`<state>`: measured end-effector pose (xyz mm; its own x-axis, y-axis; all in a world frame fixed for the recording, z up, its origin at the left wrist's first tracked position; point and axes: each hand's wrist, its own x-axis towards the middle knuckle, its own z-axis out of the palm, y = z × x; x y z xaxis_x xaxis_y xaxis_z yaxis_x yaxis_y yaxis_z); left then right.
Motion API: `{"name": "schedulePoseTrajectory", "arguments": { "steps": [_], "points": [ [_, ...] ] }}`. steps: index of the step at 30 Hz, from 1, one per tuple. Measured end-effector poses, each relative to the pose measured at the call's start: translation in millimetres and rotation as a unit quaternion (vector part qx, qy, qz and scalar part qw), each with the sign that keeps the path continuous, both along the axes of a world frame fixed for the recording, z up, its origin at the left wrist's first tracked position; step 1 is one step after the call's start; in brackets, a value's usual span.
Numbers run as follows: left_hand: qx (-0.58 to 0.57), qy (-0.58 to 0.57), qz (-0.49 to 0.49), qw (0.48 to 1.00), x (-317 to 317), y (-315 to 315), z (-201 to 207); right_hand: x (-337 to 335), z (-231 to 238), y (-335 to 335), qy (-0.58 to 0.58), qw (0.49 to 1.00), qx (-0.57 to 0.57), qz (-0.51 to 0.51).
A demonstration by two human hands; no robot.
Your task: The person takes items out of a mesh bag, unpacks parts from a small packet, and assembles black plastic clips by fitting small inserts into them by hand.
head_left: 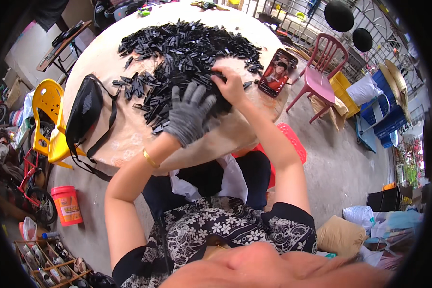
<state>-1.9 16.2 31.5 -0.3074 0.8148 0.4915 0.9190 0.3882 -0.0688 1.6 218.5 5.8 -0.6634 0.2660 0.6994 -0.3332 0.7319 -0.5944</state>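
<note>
A large heap of small black plastic clips (192, 43) covers much of the round, pale-clothed table (254, 36) in front of me. My left hand (189, 113), in a grey striped glove, lies over the heap's near part with its fingers spread. Just to its right is my bare right hand (229, 85), fingers curled at the heap's right side. Whatever its fingertips hold is hidden among the black pieces. Below the table edge, a white bag (233, 175) lies open between my legs, dark inside.
A phone (277, 73) showing a picture lies right of the heap. At the table's left is a black bag (85, 108) with a strap. Around stand a yellow chair (57, 139), a pink chair (317, 86), a red bucket (66, 206) and a red stool (293, 141).
</note>
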Motion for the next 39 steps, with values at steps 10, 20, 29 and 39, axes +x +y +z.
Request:
{"name": "schedulePoseTrajectory", "arguments": {
  "steps": [10,20,29,39],
  "points": [
    [-0.014,0.072,-0.086,0.994,-40.8,8.0,-21.6,54.0,-15.5,-13.4,-0.093,0.986,0.136,-0.010],
    [0.096,0.001,-0.043,0.994,-21.1,19.5,-3.8,109.1,-22.6,30.3,-0.040,0.995,0.080,-0.043],
    [0.116,0.024,-0.092,0.989,-8.3,26.3,-22.0,152.8,-18.7,95.4,-0.041,0.919,0.321,-0.224],
    [0.148,-0.003,-0.064,0.987,-9.7,18.4,-20.7,142.9,1.3,101.4,-0.139,0.881,0.423,-0.160]
  ]
}}
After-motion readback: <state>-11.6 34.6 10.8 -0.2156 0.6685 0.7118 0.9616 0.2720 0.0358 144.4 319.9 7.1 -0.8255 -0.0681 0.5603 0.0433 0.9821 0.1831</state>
